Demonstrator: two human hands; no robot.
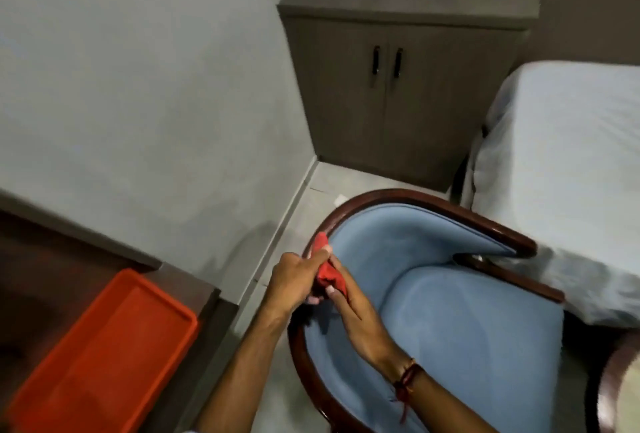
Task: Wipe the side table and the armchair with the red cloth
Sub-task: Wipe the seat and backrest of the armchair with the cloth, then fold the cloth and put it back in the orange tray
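Orange tray [104, 356] on dark side table [194, 294], near left. Left hand [294, 282] and right hand [356, 320] meet over the armchair [450, 328] left armrest, both clamped on the bunched red cloth [327, 273]. Red thread on right wrist. Bed [568, 169] right; grey cabinet [401, 86] far.

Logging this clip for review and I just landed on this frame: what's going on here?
A person stands over a blue armchair with a dark wooden frame, holding a bunched red cloth in both hands. The left hand and right hand grip it together just above the chair's left arm rail. To the left, an orange tray sits on a dark wooden table. A bed and a cabinet stand behind.
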